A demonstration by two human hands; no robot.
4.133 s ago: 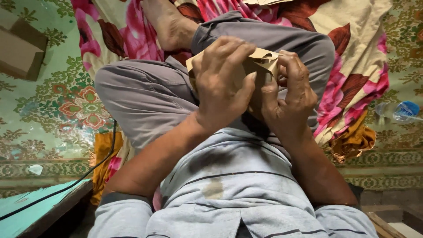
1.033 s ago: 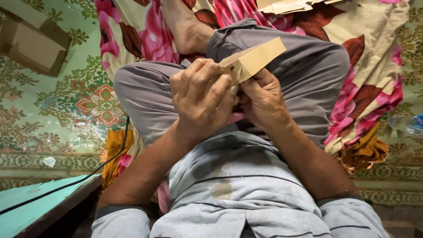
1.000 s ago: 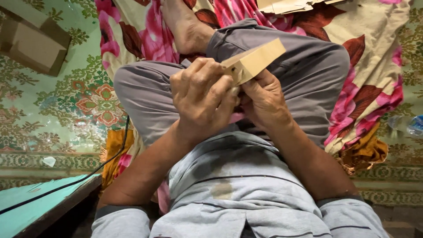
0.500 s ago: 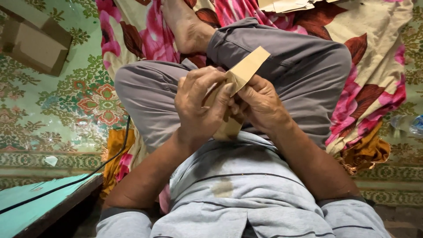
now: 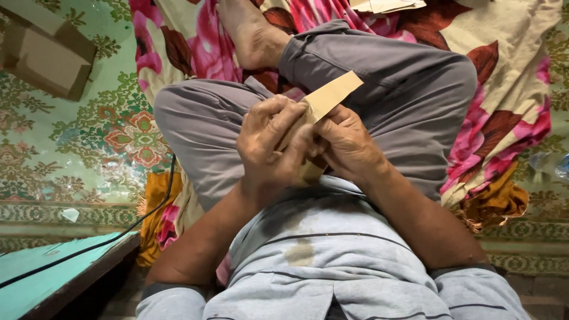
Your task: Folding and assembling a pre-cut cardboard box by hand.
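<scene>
The person sits cross-legged on a floral bedsheet [image 5: 510,89] in pink, red and cream, grey trousers filling the middle of the view. Both hands meet above the lap around a folded piece of tan paper [image 5: 332,95], a flat strip that sticks out toward 1 o'clock from between the fingers.

The left hand [image 5: 275,145] has its grip clamped on the paper's lower part, fingers curled over the front and thumb pressed against it, the back of the hand facing the camera. The right hand [image 5: 349,145] lies just beside it at 3 o'clock, its grip also closed on the paper from behind, fingertips touching those of the left hand. A lower edge of the paper shows beneath the two hands, near the shirt.

A bare foot [image 5: 252,32] rests at 11 o'clock from the hands. At 10 o'clock, well apart, a cardboard box [image 5: 44,56] sits on the green patterned floor mat [image 5: 89,142]. A black cable [image 5: 118,237] runs at 8 o'clock over a teal surface [image 5: 41,284]. More paper sheets [image 5: 385,5] lie at 12 o'clock by the frame's edge.
</scene>
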